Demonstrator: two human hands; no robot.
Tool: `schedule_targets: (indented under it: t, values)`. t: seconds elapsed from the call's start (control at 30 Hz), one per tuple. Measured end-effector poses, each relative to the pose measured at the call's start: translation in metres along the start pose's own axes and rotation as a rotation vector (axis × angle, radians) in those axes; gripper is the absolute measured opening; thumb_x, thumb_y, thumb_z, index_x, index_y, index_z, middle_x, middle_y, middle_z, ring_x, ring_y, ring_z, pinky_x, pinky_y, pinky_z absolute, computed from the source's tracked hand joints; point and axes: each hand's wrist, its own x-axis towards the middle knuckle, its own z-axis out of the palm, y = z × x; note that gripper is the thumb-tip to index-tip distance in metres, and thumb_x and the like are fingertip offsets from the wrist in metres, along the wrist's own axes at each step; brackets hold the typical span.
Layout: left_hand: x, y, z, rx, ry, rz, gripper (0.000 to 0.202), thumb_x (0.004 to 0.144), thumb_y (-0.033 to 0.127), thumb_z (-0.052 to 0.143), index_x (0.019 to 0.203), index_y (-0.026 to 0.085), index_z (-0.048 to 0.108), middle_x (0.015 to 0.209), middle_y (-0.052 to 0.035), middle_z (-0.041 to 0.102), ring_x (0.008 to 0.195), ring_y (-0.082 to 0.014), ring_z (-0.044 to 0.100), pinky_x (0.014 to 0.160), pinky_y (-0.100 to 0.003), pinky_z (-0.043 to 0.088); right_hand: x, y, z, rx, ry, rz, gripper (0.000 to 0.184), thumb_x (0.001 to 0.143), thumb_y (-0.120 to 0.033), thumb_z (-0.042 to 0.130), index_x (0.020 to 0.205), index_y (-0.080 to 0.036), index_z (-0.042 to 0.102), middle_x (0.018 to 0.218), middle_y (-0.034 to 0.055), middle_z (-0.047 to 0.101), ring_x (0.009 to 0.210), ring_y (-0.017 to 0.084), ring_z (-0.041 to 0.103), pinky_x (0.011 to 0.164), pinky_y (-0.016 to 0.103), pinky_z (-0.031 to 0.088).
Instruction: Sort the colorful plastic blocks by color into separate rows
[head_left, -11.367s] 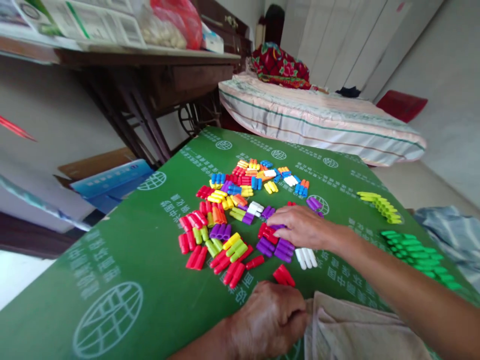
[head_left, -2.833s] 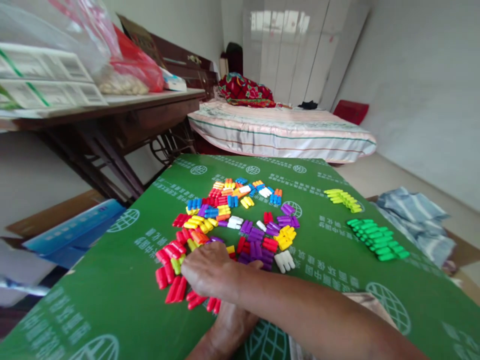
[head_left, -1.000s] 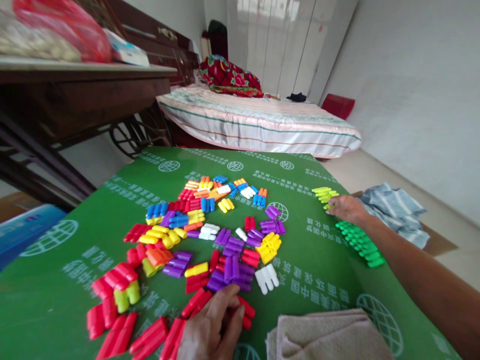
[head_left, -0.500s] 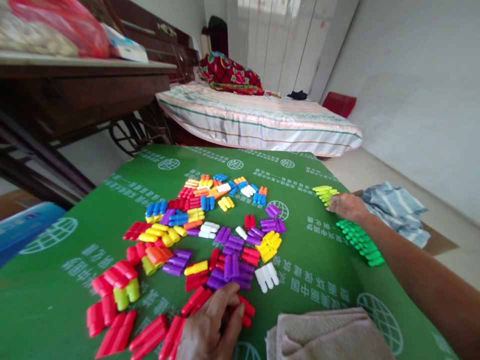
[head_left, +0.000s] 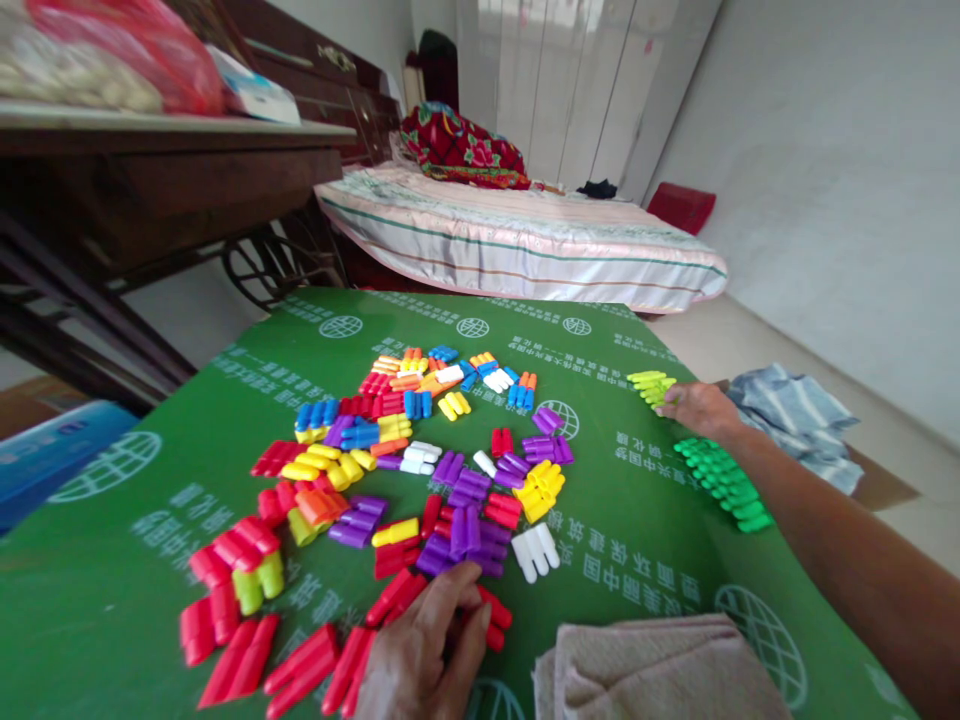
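Note:
A scatter of bright plastic pieces (head_left: 420,460) in red, purple, yellow, blue, orange and white lies on a green printed board (head_left: 637,520). My left hand (head_left: 424,655) rests at the near edge, its fingertips on red pieces (head_left: 397,595). My right hand (head_left: 694,408) is stretched to the far right, curled fingers against a row of lime-yellow pieces (head_left: 651,385). Just beside it lies a row of bright green pieces (head_left: 724,482). Whether that hand grips anything is hidden.
A folded beige cloth (head_left: 660,670) lies at the board's near edge. A dark wooden table (head_left: 172,190) stands at the left, a bed (head_left: 525,240) behind the board. A blue-grey cloth (head_left: 799,415) lies on the floor at the right.
My right hand left the pile and reached to the lime-yellow row on the right, edging slightly farther over the last second. My left hand stays on the red pieces.

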Motion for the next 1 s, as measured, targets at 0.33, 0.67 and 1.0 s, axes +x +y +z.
schedule_targets:
  t: [0.33, 0.67, 1.0]
  values:
    - [-0.002, 0.004, 0.000, -0.064, -0.029, -0.051, 0.021, 0.087, 0.022, 0.052, 0.108, 0.026, 0.051, 0.073, 0.0072, 0.067, 0.058, -0.0072, 0.063, 0.055, -0.015, 0.050, -0.023, -0.017, -0.039, 0.432, 0.092, 0.077, 0.028, 0.081, -0.037, 0.053, 0.090, -0.017, 0.070, 0.078, 0.0061, 0.071, 0.058, 0.017, 0.062, 0.057, 0.027, 0.047]
    - [-0.010, 0.020, 0.000, -0.066, -0.096, -0.137, 0.018, 0.081, 0.016, 0.049, 0.097, 0.019, 0.057, 0.077, -0.0016, 0.068, 0.065, -0.0129, 0.062, 0.057, -0.022, 0.046, -0.095, -0.133, -0.030, 0.619, -0.194, -0.534, 0.033, 0.074, -0.051, 0.053, 0.073, -0.021, 0.068, 0.064, 0.0017, 0.064, 0.056, 0.016, 0.054, 0.052, 0.026, 0.042]
    - [-0.013, 0.017, 0.005, -0.032, -0.118, -0.090, 0.013, 0.075, 0.018, 0.050, 0.087, 0.020, 0.052, 0.075, -0.0016, 0.065, 0.061, -0.0142, 0.058, 0.051, -0.024, 0.040, -0.190, -0.309, -0.056, 0.192, -0.233, -1.153, 0.020, 0.084, -0.031, 0.051, 0.079, -0.024, 0.069, 0.070, -0.0003, 0.068, 0.068, 0.015, 0.060, 0.058, 0.023, 0.034]
